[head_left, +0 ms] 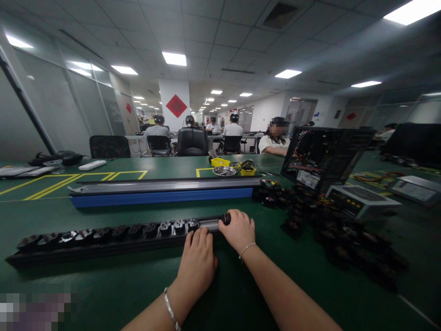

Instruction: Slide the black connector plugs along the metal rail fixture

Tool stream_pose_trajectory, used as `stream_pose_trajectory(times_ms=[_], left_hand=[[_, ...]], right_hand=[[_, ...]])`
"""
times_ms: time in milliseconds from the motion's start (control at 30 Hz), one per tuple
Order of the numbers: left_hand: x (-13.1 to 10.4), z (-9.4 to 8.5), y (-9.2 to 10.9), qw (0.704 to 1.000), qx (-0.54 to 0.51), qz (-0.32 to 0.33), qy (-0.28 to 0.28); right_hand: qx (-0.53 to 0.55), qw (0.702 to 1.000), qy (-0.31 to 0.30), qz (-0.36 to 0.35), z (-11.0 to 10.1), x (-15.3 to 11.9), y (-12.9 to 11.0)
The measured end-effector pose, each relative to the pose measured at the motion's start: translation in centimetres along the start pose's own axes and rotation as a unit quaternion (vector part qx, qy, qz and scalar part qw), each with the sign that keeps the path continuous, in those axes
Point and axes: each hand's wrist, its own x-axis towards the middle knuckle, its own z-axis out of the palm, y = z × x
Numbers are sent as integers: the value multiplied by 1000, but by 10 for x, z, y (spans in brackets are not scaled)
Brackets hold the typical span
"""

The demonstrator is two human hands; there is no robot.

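A long, narrow black channel (103, 250) lies on the green table in front of me. Several black socket-like modules (138, 231) with shiny metal tops sit in a row along it, and a bare silver stretch shows near its right end. My left hand (199, 255) is closed over the channel's near edge, right of the last modules; its fingertips are partly hidden. At the right end, my right hand (240, 230) grips a small dark round part (225, 219) between thumb and fingers. Whether that part touches the channel is unclear.
Behind lies a long blue-sided channel (161, 196). To the right are a heap of black modules (344, 234), a power supply unit (361, 201) and an open computer case (320, 156). A metal dish (224, 171) and yellow bin (220, 162) stand farther back. A person (274, 140) sits across.
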Motion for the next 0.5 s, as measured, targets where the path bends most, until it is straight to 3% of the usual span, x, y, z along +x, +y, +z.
stream_pose_trajectory(times_ms=[500], left_hand=[[0,1,0,1000,-1,-2,4]], right_hand=[[47,998,3,-30,6,5,10]])
